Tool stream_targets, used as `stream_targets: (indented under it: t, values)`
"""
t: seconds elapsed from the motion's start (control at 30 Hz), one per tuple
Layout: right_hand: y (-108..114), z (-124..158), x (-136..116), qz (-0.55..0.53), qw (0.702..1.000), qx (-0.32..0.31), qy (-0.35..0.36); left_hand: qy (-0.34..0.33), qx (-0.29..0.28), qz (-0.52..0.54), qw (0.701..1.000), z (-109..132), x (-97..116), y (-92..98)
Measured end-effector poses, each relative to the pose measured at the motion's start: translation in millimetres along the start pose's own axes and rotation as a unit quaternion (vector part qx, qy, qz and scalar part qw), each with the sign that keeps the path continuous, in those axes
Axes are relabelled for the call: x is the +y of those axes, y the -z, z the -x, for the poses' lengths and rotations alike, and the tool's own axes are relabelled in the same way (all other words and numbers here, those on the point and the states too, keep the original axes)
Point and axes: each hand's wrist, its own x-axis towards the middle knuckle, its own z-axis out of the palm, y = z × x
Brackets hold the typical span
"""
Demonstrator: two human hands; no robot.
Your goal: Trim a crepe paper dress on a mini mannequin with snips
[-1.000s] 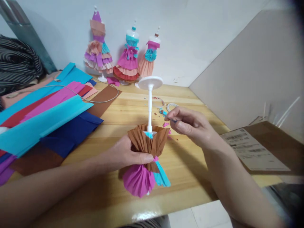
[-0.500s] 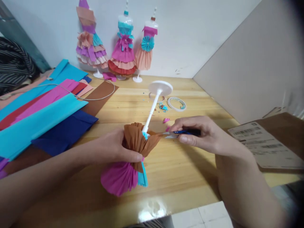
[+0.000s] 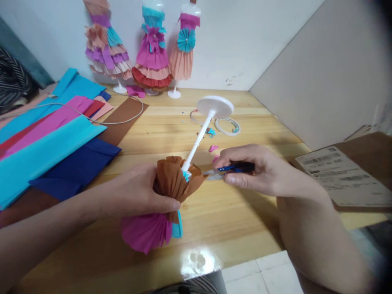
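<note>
My left hand (image 3: 137,191) is closed around an upside-down dress mannequin, gripping its gathered brown crepe-paper skirt (image 3: 174,179). Below the fingers hang a fan of magenta crepe paper (image 3: 148,232) and a turquoise strip (image 3: 177,228). The mannequin's white stand (image 3: 199,141) points up and away, its round base (image 3: 215,107) at the top. Pinched in my right hand (image 3: 257,169) is a pair of scissors with dark blue handles (image 3: 234,168). The scissor blades (image 3: 212,175) point left and meet the right edge of the brown paper. My fingers partly hide the handles.
Three paper-dressed mannequins (image 3: 153,49) stand along the back wall. Coloured crepe sheets (image 3: 55,143) and a grey cable (image 3: 122,122) lie to the left. Tape rings (image 3: 228,126) and paper scraps (image 3: 213,148) are beyond the hands. At right sits a labelled cardboard box (image 3: 346,171).
The camera view has tilted slightly down. The mannequin's base has swung a little right, and the scissors sit closer to the brown paper's tip with more blade showing.
</note>
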Motion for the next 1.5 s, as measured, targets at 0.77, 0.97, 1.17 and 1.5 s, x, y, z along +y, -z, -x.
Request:
stream_targets:
  t: [0.77, 0.97, 1.17, 1.5]
  values:
    - [-10, -4, -7, 0.019, 0.998, -0.039, 0.039, -0.011, -0.01, -0.032, 0.999, -2, -6, 0.1]
    - [-12, -5, -7, 0.005, 0.998, -0.059, 0.03, 0.017, -0.004, -0.044, 0.999, 0, 2, 0.0]
    - [-10, -6, -6, 0.006, 0.997, -0.074, 0.028, 0.021, 0.0, -0.049, 0.999, 0, -1, -0.3]
    - [-14, -6, -7, -0.01, 0.998, -0.06, 0.031, 0.03, 0.002, -0.05, 0.998, 2, -2, -1.2]
